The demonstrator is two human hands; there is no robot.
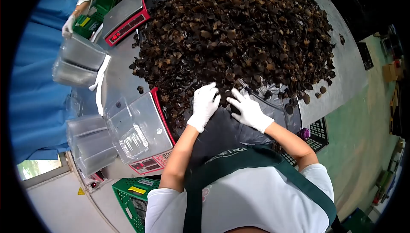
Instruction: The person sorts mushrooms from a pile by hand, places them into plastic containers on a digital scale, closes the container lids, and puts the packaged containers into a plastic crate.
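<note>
Both my hands wear white gloves and rest at the near edge of a large pile of dark brown, curled pieces (239,32) on a metal table (341,62). My left hand (205,105) has its fingers bent down at the pile's edge; whether a piece is between them is hidden. My right hand (251,111) lies just to the right, fingers spread towards the dark pieces, over grey plastic sheeting (222,128). A gap with a few dark pieces separates the two hands.
Left of me stands a red-edged scale (164,117) bearing a clear plastic container (139,126). Stacked clear containers (89,141) are beside it. Another scale (128,26) is farther back, near a co-worker's gloved hand (68,27). Green crate (121,192) below left; black crate (318,135) at right.
</note>
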